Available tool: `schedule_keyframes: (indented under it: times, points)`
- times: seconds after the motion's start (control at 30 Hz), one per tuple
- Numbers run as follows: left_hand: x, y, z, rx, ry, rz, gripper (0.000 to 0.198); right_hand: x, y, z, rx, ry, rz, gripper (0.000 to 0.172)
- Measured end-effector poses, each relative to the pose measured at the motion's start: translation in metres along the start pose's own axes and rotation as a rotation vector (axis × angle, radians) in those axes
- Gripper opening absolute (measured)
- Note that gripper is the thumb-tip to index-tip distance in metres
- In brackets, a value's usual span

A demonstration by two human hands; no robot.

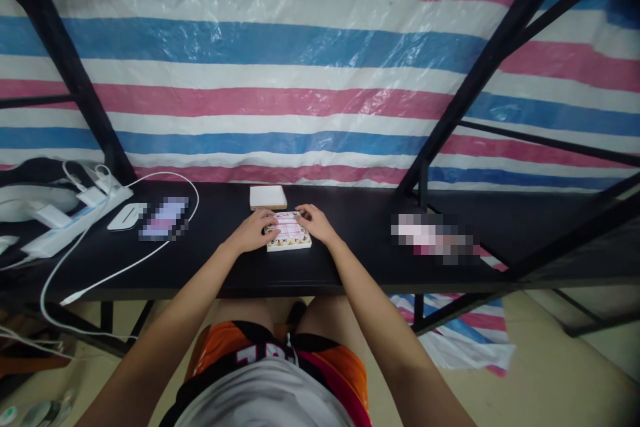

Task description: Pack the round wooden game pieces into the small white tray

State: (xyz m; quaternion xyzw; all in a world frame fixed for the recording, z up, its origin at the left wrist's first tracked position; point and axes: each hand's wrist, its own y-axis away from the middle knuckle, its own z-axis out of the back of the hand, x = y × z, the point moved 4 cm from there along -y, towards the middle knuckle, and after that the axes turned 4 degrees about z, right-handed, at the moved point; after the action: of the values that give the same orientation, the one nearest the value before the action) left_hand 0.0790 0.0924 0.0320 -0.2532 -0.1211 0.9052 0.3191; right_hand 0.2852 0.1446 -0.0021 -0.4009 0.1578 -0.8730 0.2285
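Note:
A shallow white box (289, 246) lies on the black tabletop straight in front of me. Round pieces with dark characters show along its near side, and a white sheet with pink lines covers its middle. My left hand (253, 231) grips the box's left side, its thumb and fingertips over the edge. At the upper right corner, my right hand (317, 223) holds on with bent fingers and thumb. Part of the contents is hidden under my fingers. Just behind stands a white lid-like tray (268, 197), touched by neither hand.
On the left lie a white power strip (75, 223) with plugs, a looping white cable (120, 273), a small white device (127, 216) and a blurred phone (164, 219). A blurred object (433, 237) sits right. Black frame bars (493, 57) cross before striped plastic sheeting (280, 103).

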Motion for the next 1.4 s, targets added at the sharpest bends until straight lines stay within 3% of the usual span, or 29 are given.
schedule_keyframes:
  times: [0.4, 0.67, 0.9, 1.2, 1.27, 1.4]
  points:
    - [0.006, -0.001, -0.004, 0.031, 0.023, 0.029, 0.035, 0.006, 0.001, 0.000, 0.023, 0.021, -0.043, 0.034]
    - [0.019, -0.003, 0.003, -0.143, 0.103, 0.174, 0.035, 0.015, 0.003, -0.001, 0.039, 0.076, -0.061, 0.032]
    - [0.031, -0.004, -0.011, -0.029, 0.119, 0.214, 0.045, 0.020, 0.005, -0.008, 0.005, 0.135, -0.137, 0.028]
    - [0.035, -0.002, -0.017, 0.014, 0.107, 0.224, 0.049, 0.019, 0.004, -0.010, 0.011, 0.126, -0.142, 0.030]
    - [0.034, -0.005, -0.013, -0.032, 0.128, 0.220, 0.050, 0.019, 0.003, -0.010, 0.015, 0.127, -0.140, 0.030]
    - [0.048, -0.015, 0.001, -0.241, 0.135, 0.303, 0.051, 0.018, 0.003, -0.011, -0.027, 0.139, -0.148, 0.029]
